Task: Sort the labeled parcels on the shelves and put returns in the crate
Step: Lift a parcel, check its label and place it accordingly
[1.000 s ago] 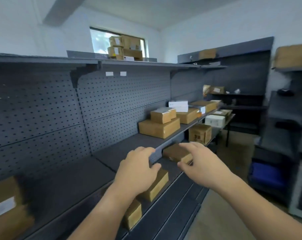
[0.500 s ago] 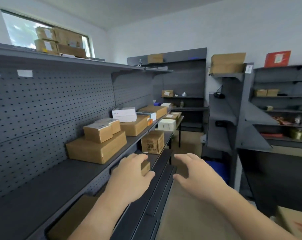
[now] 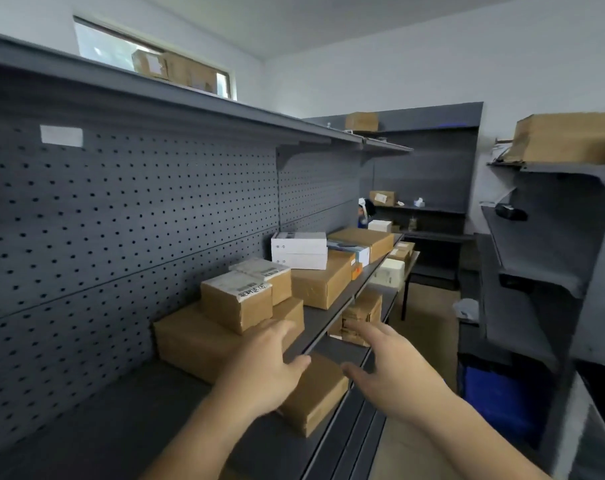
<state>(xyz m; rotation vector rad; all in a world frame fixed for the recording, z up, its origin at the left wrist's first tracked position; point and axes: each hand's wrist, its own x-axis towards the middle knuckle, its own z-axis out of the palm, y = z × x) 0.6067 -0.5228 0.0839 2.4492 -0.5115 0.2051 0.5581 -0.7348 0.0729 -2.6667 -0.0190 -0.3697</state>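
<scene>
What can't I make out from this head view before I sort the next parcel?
Head view: whether the left hand has a grip on the small brown box; the hand covers its near end.
Head view: print on the labeled parcel; too small and blurred.
Head view: inside of the blue crate; the right-hand shelf hides its top.
Head view: boxes by the window; blurred, bases hidden by the top shelf.

Stockroom or parcel storeroom. Grey metal shelving (image 3: 103, 410) with pegboard backs (image 3: 121, 220) lines room on both sides. Taped cardboard parcels (image 3: 237, 301) with printed labels stacked on shelves, white boxes (image 3: 299, 251) among them. Blue crate (image 3: 495, 400) low at right. Small high window (image 3: 96, 46), plain white walls (image 3: 363, 71).
</scene>
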